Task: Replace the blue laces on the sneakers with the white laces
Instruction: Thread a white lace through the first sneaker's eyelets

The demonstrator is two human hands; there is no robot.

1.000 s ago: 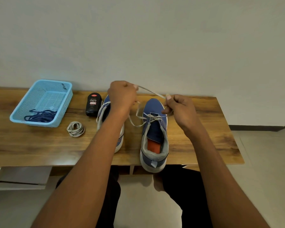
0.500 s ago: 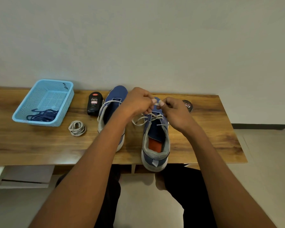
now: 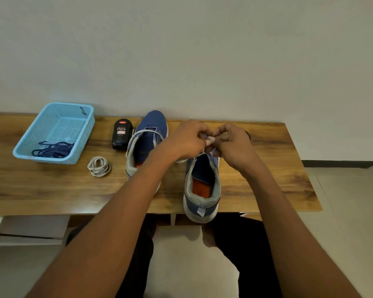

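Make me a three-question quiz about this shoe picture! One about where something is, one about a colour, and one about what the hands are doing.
1. Where are the blue laces?
A. in the basket
B. on the floor
C. in a shoe

2. What colour is the basket?
A. red
B. light blue
C. green

3. What are the hands doing?
A. resting flat on the table
B. lifting the bottle
C. pinching a white lace over the right sneaker

Answers:
1 A, the dark blue tangle lies inside it.
2 B, its mesh walls are pale blue.
3 C, the left hand and right hand meet on the lace.
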